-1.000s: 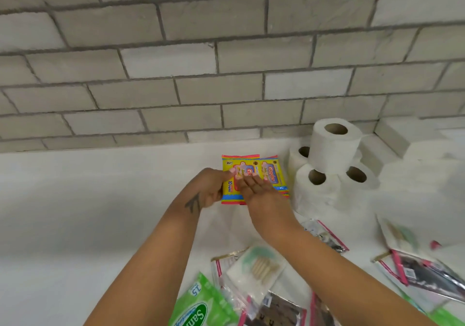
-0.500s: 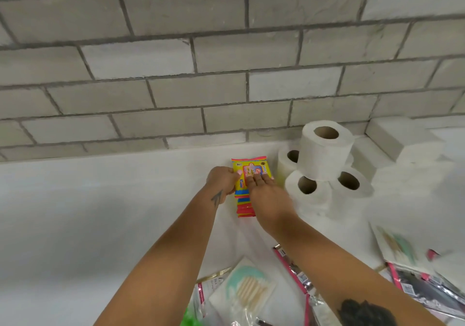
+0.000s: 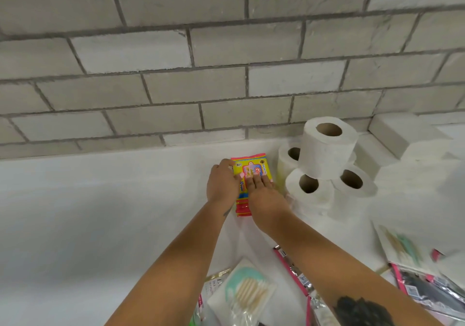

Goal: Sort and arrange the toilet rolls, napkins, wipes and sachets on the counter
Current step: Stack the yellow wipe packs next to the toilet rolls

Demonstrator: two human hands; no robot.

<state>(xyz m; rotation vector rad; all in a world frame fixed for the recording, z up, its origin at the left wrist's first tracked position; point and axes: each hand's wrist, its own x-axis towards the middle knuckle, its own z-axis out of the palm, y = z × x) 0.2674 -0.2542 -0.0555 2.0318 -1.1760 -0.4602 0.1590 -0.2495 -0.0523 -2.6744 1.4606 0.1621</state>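
Since a second ago, you squared fanned wipes packs (image 3: 247,172) into one stack beside toilet rolls (image 3: 324,164). Your left hand (image 3: 222,183) gripped stack's edge; right hand (image 3: 264,193) pressed flat on top. Lower packs hidden.

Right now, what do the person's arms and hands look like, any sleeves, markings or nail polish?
Both forearms are bare, no sleeves in view. The left hand has a small dark tattoo near its wrist; the right hand has pale pink nails, and a larger dark tattoo sits on that forearm. No rings or watch visible.
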